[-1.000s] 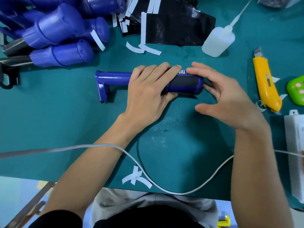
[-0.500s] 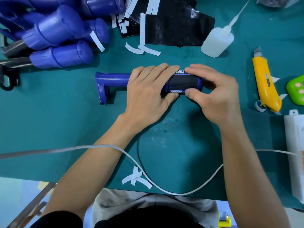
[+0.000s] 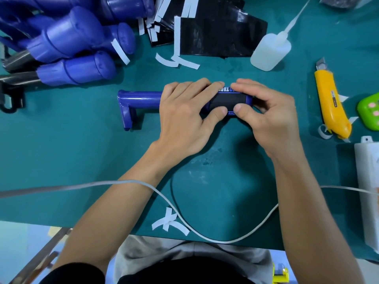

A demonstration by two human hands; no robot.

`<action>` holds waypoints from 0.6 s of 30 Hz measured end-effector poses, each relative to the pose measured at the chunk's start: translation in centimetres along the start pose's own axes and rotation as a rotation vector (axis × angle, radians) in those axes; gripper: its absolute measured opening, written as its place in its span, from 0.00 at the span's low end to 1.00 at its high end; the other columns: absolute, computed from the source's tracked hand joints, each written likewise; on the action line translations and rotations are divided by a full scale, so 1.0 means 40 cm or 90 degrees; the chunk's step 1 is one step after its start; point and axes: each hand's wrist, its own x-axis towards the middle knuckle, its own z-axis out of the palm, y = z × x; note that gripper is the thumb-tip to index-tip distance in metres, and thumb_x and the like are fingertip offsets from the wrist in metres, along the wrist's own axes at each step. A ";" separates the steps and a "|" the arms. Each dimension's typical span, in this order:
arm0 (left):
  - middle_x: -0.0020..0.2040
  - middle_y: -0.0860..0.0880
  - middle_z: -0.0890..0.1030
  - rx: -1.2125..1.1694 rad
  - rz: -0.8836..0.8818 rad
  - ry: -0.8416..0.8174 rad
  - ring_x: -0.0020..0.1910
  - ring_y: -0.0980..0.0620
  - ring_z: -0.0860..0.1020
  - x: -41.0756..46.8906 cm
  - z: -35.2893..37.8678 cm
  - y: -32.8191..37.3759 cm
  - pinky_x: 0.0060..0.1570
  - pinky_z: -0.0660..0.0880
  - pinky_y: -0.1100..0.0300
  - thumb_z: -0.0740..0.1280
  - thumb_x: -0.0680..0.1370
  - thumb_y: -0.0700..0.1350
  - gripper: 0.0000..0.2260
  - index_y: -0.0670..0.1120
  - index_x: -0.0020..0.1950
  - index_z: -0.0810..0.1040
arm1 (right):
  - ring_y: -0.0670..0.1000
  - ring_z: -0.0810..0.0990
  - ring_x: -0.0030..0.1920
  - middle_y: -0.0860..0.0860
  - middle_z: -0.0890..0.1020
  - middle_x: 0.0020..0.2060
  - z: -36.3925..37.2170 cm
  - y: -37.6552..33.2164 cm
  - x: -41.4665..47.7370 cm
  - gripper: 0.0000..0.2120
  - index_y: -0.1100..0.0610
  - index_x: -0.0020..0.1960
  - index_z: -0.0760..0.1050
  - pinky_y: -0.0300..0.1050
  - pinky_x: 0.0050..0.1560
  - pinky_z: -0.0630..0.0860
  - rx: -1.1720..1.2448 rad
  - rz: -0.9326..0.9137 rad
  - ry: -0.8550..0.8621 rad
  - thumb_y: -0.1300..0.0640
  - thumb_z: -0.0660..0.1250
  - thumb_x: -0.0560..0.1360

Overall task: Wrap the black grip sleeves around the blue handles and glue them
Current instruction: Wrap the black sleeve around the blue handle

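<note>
A blue L-shaped handle (image 3: 141, 99) lies across the middle of the green mat. A black grip sleeve (image 3: 228, 100) is wrapped around its right end. My left hand (image 3: 184, 117) lies over the handle's middle, fingers across the top and thumb pressed against the sleeve's near edge. My right hand (image 3: 268, 111) grips the right end, fingers curled over the top and thumb on the near edge beside my left thumb. A white glue bottle (image 3: 270, 51) lies at the back right. More black sleeve sheets (image 3: 221, 31) lie at the back.
A pile of blue-handled tools (image 3: 69, 42) fills the back left. White backing strips (image 3: 176, 62) lie scattered. A yellow utility knife (image 3: 330, 101), a green object (image 3: 370, 110) and a white box (image 3: 369, 181) stand at the right. A white cable (image 3: 205, 232) crosses the front.
My right hand has gone from spread beside the handle's end to curled around it, thumb brought up to the sleeve. My left thumb has moved onto the sleeve's near edge.
</note>
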 end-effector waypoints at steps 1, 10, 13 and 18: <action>0.58 0.53 0.84 -0.002 -0.006 0.001 0.52 0.48 0.80 0.000 0.000 0.002 0.59 0.65 0.53 0.72 0.79 0.55 0.17 0.49 0.65 0.84 | 0.45 0.79 0.69 0.46 0.84 0.63 0.002 0.003 0.001 0.22 0.39 0.59 0.83 0.49 0.71 0.75 0.000 -0.001 0.005 0.63 0.73 0.73; 0.56 0.53 0.85 -0.028 -0.051 0.013 0.52 0.47 0.80 0.000 -0.002 0.023 0.60 0.65 0.53 0.70 0.79 0.48 0.13 0.48 0.62 0.86 | 0.48 0.81 0.67 0.47 0.86 0.58 0.013 0.012 0.001 0.23 0.38 0.55 0.86 0.49 0.70 0.76 0.058 0.003 0.034 0.65 0.71 0.72; 0.57 0.53 0.85 -0.034 -0.054 0.009 0.52 0.47 0.79 0.000 -0.004 0.028 0.60 0.64 0.54 0.69 0.80 0.47 0.13 0.48 0.63 0.85 | 0.49 0.81 0.67 0.48 0.86 0.59 0.011 0.010 0.001 0.24 0.37 0.55 0.86 0.50 0.71 0.75 0.063 0.006 0.037 0.65 0.70 0.72; 0.63 0.53 0.82 0.026 -0.013 -0.044 0.58 0.49 0.79 -0.002 -0.008 0.006 0.63 0.65 0.54 0.70 0.78 0.59 0.21 0.50 0.67 0.82 | 0.51 0.81 0.67 0.48 0.87 0.59 0.014 0.008 0.003 0.22 0.38 0.56 0.87 0.52 0.72 0.75 0.065 0.006 0.039 0.63 0.70 0.73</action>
